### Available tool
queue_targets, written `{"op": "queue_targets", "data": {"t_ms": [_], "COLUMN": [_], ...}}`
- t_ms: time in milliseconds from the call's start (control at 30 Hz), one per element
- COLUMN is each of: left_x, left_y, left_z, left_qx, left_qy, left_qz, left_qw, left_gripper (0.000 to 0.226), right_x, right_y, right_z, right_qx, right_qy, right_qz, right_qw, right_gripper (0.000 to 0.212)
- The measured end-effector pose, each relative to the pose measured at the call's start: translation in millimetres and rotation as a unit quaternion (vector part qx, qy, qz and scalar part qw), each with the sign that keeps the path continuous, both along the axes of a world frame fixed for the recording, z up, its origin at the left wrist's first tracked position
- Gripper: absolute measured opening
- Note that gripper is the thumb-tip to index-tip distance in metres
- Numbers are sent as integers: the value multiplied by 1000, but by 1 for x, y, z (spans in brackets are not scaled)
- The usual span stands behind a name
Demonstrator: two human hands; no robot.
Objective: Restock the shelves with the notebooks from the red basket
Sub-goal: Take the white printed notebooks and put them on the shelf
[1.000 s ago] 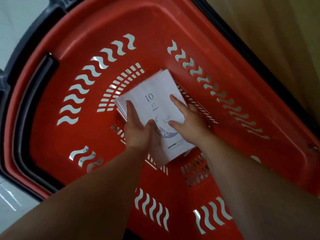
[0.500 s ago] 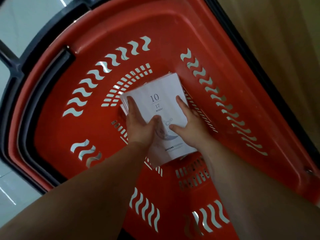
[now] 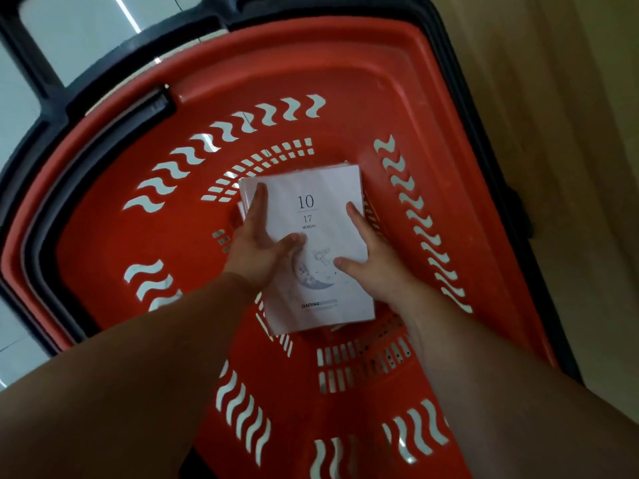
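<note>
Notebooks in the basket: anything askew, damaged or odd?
Nothing damaged or spilled. The notebooks are slightly fanned at their left edge, lower ones peeking out beside the left hand; the basket looks intact.

Pale tiled floor (image 3: 15, 108) and a tan wooden panel (image 3: 570, 133).
</note>
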State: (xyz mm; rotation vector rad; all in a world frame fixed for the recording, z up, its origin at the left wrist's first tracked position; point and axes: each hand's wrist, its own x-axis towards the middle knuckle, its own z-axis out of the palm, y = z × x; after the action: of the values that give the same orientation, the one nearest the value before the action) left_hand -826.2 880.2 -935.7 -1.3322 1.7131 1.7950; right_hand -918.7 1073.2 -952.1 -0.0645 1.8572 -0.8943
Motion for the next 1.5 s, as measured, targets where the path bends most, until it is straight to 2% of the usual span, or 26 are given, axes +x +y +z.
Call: {"op": "queue_targets", "data": {"t_ms": [200,467,567,733,933,1100,1300,1500], "left_x": [2,-2,-7,-10,-12,-3,-1,1], "left_y": [-11,-20,-23,-20,-11,2,-4,-4], "left_z": [-1,4,9,24,50,56,41,47], "left_qx": [9,18,30,31,26,-40,-60,-59], "left_qy": [9,0,5,25,54,51,36,80], "left_qz": [-64,-121,-110,-69,-104,-140,-129,-168], "left_qw": [998,992,994,997,993,988,989,981], "left_gripper": [90,92,85,72,80,87,82,83], "right_x": [23,13,13,15,11,2,7,16], "right_y": [-5,-5,-5,-3,-5,-5,-6,-10], "right_z": [-2,-2,0,-5,-5,8,10,4], "right_qx": [-6,8,28,3,-32,-28,-30,-4], "right_qy": [-7,-6,-4,-11,-37,-64,-85,-53], "right_qz": [-60,-45,-18,-42,-81,-90,-107,-110], "right_qw": [998,999,999,999,996,993,990,992], "right_gripper": [95,88,93,94,85,73,82,79]}}
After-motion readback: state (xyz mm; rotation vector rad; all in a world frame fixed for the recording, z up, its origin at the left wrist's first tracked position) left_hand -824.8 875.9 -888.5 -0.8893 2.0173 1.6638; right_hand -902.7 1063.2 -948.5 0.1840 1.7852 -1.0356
